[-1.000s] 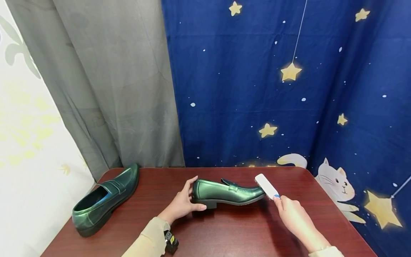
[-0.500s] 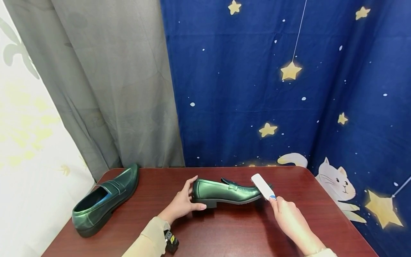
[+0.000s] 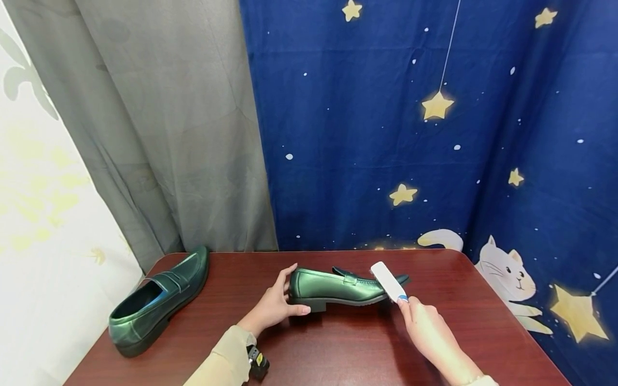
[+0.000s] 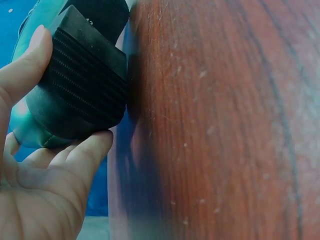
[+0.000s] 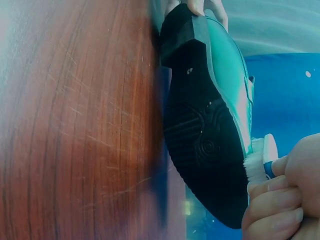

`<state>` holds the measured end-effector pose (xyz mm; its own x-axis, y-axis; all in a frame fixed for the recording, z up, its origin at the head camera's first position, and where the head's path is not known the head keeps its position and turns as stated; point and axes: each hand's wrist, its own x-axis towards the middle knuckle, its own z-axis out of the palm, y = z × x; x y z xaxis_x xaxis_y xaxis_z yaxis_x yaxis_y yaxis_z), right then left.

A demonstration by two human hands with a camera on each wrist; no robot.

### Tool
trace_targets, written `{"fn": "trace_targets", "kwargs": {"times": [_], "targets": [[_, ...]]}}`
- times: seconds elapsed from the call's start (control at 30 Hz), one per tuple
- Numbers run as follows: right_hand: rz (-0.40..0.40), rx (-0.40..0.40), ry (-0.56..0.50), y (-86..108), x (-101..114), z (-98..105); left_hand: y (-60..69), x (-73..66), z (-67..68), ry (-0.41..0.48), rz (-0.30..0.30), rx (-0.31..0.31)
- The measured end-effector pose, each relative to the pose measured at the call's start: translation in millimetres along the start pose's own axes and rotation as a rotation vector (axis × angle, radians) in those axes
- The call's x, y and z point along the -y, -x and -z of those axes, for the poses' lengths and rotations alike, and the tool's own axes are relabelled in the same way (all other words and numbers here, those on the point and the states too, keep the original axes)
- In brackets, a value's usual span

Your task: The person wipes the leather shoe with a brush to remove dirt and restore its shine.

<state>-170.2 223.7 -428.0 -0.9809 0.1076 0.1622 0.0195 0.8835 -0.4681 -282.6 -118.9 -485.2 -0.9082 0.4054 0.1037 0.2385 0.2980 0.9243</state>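
Note:
A green loafer is held tilted above the table, its toe pointing right. My left hand grips it round the heel, with the thumb on the black heel block and the other fingers round the back. My right hand holds a white brush by its handle, which shows a blue part. The white bristles touch the upper near the toe in the right wrist view. Also there, the dark patterned sole faces the camera.
The matching green loafer stands at the left of the reddish-brown table. A grey curtain and a blue star-patterned curtain hang behind the table's far edge. A black device sits at the left wrist.
The right hand has moved the brush leftward along the shoe, from the toe tip toward the strap. More of the toe now shows to the right of the brush. The left hand stays put.

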Motion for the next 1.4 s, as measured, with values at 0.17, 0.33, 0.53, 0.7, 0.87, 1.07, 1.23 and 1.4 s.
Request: {"fn": "trace_targets", "kwargs": {"times": [0.17,0.33,0.53,0.7,0.87,1.07,1.23,1.4], "targets": [[0.014,-0.004,-0.021,2.8,3.9,-5.9,0.2,0.3,0.0,0.009,-0.002,0.003],[0.024,0.014,-0.049,5.0,12.2,-10.9,0.0,0.7,1.0,0.008,0.002,0.008],[0.035,0.029,-0.055,3.8,21.6,-17.3,0.0,1.2,1.6,0.003,0.007,0.01],[0.039,0.014,-0.056,3.8,24.6,-22.3,0.4,2.1,1.5,0.006,0.007,0.009],[0.049,0.005,-0.066,4.6,26.8,-26.2,0.7,1.1,2.4,0.003,-0.001,0.009],[0.053,0.006,-0.072,6.6,32.3,-29.6,1.4,-1.3,2.0,0.018,-0.003,0.008],[0.058,-0.003,-0.057,7.0,36.3,-33.4,2.0,-2.6,1.5,0.02,-0.001,0.004],[0.094,-0.025,-0.037,6.1,42.1,-38.5,1.5,-3.7,0.5,0.015,-0.004,0.006]]}}
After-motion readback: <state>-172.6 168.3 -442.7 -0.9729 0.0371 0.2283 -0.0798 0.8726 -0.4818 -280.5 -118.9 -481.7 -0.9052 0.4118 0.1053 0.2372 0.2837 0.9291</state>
